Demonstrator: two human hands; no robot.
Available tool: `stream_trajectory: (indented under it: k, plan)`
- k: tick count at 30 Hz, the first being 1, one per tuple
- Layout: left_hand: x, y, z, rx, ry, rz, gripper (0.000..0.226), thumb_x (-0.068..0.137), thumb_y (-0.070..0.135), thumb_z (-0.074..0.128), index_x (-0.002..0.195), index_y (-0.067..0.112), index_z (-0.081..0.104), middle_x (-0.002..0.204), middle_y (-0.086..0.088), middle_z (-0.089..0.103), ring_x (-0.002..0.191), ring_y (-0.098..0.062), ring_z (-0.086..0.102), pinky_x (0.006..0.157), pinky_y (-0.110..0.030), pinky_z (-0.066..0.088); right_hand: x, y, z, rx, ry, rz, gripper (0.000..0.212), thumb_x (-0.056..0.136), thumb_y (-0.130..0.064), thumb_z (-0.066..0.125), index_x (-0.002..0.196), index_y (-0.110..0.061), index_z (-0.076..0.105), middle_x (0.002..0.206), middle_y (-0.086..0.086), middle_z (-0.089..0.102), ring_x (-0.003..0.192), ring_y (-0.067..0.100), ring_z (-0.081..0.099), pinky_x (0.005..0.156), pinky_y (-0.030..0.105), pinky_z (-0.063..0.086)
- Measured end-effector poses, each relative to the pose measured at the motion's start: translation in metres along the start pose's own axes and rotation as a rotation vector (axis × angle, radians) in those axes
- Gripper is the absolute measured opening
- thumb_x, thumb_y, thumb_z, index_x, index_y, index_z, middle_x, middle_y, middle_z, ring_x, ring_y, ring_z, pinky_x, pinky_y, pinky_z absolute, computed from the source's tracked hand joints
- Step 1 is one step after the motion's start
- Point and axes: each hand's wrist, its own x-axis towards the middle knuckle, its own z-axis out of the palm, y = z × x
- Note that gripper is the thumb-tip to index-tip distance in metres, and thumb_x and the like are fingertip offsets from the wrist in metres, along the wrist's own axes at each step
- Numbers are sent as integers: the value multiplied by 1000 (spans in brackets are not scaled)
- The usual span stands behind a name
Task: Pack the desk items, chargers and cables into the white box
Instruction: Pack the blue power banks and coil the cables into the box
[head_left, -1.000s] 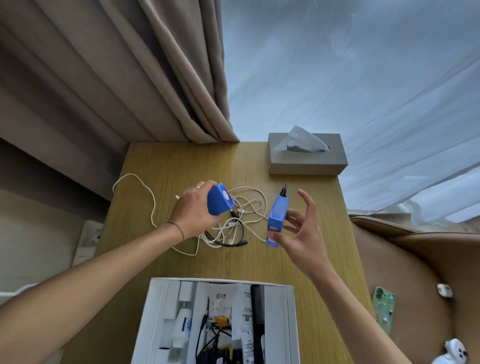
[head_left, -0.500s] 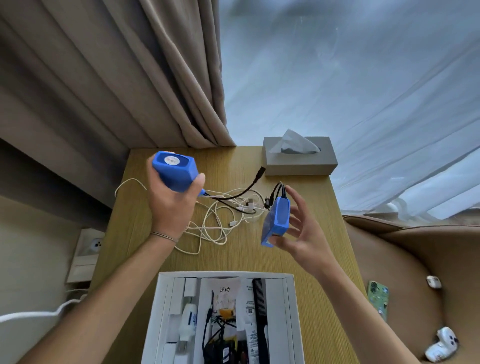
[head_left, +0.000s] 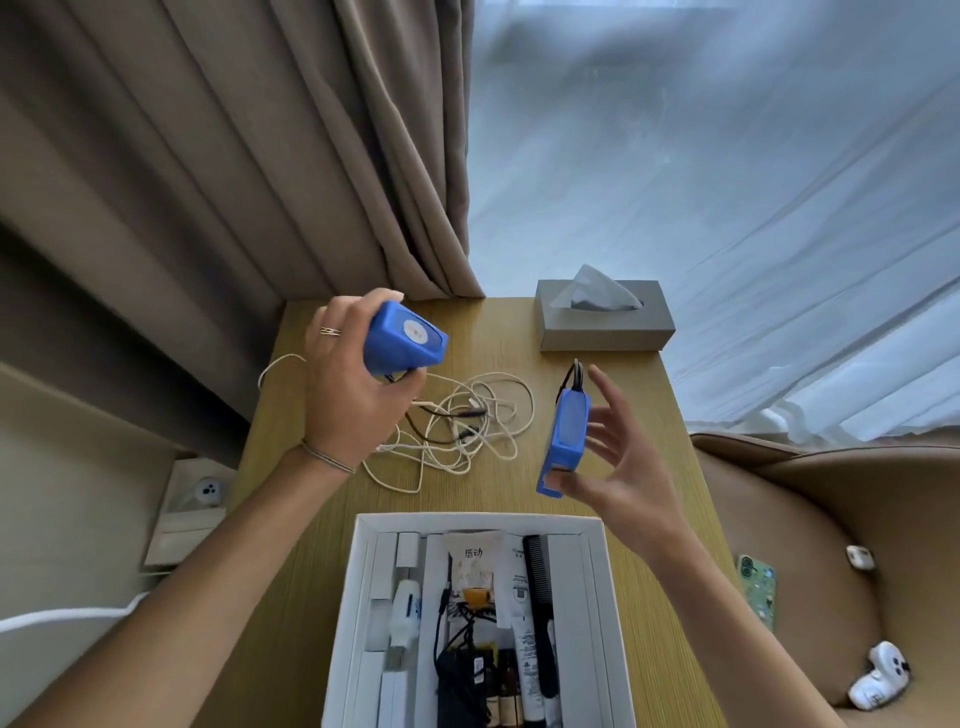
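My left hand (head_left: 347, 384) grips a blue charger block (head_left: 402, 339) with a round white label, held up above the desk's far left part. My right hand (head_left: 608, 457) holds a second, slimmer blue charger (head_left: 567, 439) upright by thumb and fingertips, with short black leads sticking out of its top. A tangle of white and black cables (head_left: 462, 428) lies on the wooden desk (head_left: 649, 441) between both hands. The open white box (head_left: 358, 597) sits at the near edge, holding a comb, tubes, a packet and black cables.
A grey tissue box (head_left: 605, 325) stands at the desk's far right corner. Beige curtains hang behind. A wall socket (head_left: 205, 491) is left of the desk. To the right, a brown seat carries a green phone (head_left: 757, 590) and small white gadgets.
My left hand lifted the blue block off the cable pile, up and to the left, then turned it so its label faces right. The right hand kept its charger almost still.
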Motion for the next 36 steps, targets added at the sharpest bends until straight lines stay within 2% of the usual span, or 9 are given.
stream_trajectory:
  k: [2,7,11,16,18,22,29,34,36]
  plan:
    - [-3,4,0,-179,39,-167,63,70,23,84,124,24,53,115,5,55,103,-12,54,88,-16,44,-2,-5,7,36,-9,13,91,65,-14,93,142,-36,51,118,-14,70,115,5,64,106,29,47]
    - [-12,2,-4,-415,116,-544,61,66,33,89,117,22,56,95,10,61,77,-1,60,63,-14,50,-7,-16,19,227,-38,102,70,62,-34,84,128,-26,64,114,1,74,109,20,70,101,49,53]
    - [-29,-12,-10,-501,81,-819,53,68,37,86,111,21,59,89,11,62,68,6,62,58,-13,50,-17,-24,21,154,-87,24,62,64,-33,84,122,-42,64,109,-2,72,102,18,70,91,33,55]
    - [-64,-30,-13,-531,112,-1022,46,74,38,85,109,28,58,93,12,62,72,2,64,51,-7,46,-47,-33,22,-65,-131,-62,120,62,-28,91,155,-48,18,114,-7,60,103,16,65,92,17,49]
    - [-77,-35,-14,-539,118,-1076,48,74,37,85,113,24,59,93,11,63,75,-3,63,49,-7,45,-60,-38,23,-196,-203,-98,125,62,-29,90,157,-50,12,117,-13,56,106,15,61,94,20,48]
    - [-98,-39,-13,-543,92,-1148,58,72,41,85,119,19,59,101,6,66,82,-6,64,54,-11,48,-80,-47,30,-437,-333,-103,104,63,-33,82,151,-51,28,117,-13,47,106,15,53,93,39,51]
    - [-120,-34,-6,-563,63,-1141,49,70,39,86,108,29,57,98,10,64,79,-1,65,59,-12,51,-106,-36,51,-809,-577,-146,105,63,-41,79,149,-52,19,126,-21,38,100,9,46,81,23,47]
    - [-127,-30,-4,-581,60,-1132,44,70,34,86,101,33,54,94,12,64,70,8,63,59,-10,49,-110,6,77,-966,-790,-73,102,67,-41,78,152,-40,22,140,-7,55,120,19,50,100,37,46]
    - [-128,-29,-5,-582,55,-1123,46,71,34,86,104,31,54,94,12,63,73,5,64,60,-11,49,-109,27,84,-1040,-866,-67,102,69,-39,80,153,-34,24,137,-1,60,116,23,56,94,37,51]
